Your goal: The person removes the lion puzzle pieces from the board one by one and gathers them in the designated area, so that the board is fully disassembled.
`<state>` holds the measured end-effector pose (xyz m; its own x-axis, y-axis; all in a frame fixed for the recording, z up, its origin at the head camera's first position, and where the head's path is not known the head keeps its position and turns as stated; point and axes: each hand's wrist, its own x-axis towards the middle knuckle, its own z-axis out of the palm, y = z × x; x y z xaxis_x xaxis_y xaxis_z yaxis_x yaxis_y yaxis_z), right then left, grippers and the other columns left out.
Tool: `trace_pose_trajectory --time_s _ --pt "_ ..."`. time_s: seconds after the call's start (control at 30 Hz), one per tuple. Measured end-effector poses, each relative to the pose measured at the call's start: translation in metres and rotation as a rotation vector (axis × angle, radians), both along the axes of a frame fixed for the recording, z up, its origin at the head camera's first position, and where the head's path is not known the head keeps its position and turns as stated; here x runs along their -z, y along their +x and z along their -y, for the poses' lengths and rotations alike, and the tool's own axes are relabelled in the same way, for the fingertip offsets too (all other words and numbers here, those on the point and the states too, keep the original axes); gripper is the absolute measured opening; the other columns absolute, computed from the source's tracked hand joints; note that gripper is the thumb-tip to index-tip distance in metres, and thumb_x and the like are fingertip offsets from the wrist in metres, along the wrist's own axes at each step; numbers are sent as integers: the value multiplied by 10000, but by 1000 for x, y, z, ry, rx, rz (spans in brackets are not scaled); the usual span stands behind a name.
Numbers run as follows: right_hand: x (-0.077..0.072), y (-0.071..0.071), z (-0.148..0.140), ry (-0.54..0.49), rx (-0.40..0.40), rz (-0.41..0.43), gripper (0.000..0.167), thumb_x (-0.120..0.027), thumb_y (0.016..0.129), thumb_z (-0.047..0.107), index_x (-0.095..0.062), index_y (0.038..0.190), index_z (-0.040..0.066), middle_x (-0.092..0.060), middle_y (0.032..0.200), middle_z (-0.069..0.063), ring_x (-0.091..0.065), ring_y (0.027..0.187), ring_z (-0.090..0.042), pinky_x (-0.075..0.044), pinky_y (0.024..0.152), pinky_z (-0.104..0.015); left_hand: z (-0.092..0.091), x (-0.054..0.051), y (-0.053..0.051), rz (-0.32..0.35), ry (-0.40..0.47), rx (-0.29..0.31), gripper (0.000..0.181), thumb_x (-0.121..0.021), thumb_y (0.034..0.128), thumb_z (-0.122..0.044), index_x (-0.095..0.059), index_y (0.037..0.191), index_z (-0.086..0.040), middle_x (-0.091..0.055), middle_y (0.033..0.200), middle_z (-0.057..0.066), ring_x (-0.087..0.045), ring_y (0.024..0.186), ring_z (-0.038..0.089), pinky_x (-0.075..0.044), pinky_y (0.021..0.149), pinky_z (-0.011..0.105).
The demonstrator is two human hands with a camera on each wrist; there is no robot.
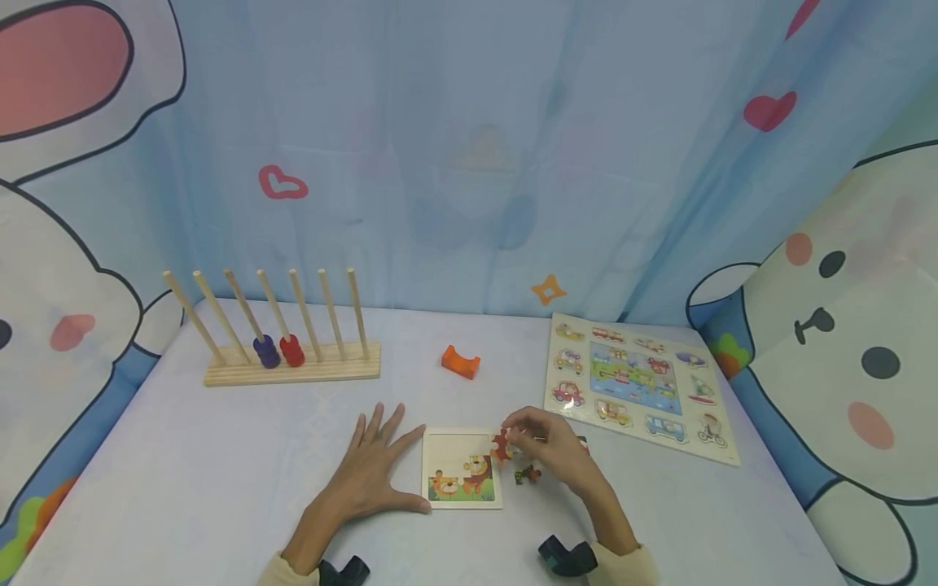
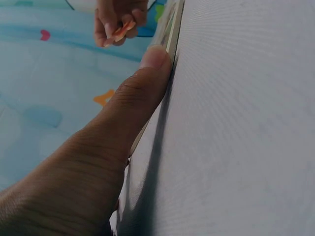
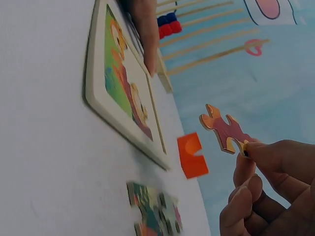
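A shallow wooden puzzle tray (image 1: 449, 452) lies on the white table, its lower part filled with pieces showing cartoon animals. My left hand (image 1: 369, 478) is spread flat at its left side, the thumb (image 2: 152, 61) against the tray's edge near the lower-left corner. Above the tray's right edge, my right hand (image 1: 558, 449) pinches a reddish-brown jigsaw piece (image 3: 224, 130) between thumb and fingertips. Loose jigsaw pieces (image 3: 152, 206) lie just right of the tray, partly covered by the right hand in the head view.
An orange notched block (image 1: 460, 363) lies behind the tray. Back left stands a wooden peg rack (image 1: 293, 373) with blue beads (image 1: 267, 352) and red beads (image 1: 291, 352). A vehicle picture board (image 1: 636, 378) lies at the right. Behind the table hangs a blue curtain (image 1: 454, 163).
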<state>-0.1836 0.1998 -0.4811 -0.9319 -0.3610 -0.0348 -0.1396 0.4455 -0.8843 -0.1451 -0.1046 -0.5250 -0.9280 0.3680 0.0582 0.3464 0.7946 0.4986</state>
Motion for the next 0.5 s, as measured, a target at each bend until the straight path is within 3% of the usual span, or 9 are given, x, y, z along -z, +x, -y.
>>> trace_pose_trajectory --time_s 0.2,0.4,0.5 --pt "-3 4 -41 43 57 22 214 -659 914 259 -661 1042 87 -663 1024 -81 -598 816 -205 -512 652 -258 0 1 0 3 -2 -2 1103 -691 545 -806 -415 1463 -259 -161 1597 112 22 1465 379 44 1173 566" --pt "0 10 -70 95 22 32 225 -653 918 243 -663 1040 55 -671 1048 -108 -582 807 -167 -494 589 -259 0 1 -1 10 -8 -3 1105 -689 546 -808 -412 1464 -259 -156 1598 107 26 1466 373 46 1175 560" --pt "5 10 -76 123 -8 16 213 -640 928 248 -673 1029 63 -682 1055 -92 -589 823 -133 -506 641 -243 -1 0 -1 10 -3 -3 1101 -696 549 -800 -413 1463 -257 -158 1598 107 22 1466 373 44 1175 560"
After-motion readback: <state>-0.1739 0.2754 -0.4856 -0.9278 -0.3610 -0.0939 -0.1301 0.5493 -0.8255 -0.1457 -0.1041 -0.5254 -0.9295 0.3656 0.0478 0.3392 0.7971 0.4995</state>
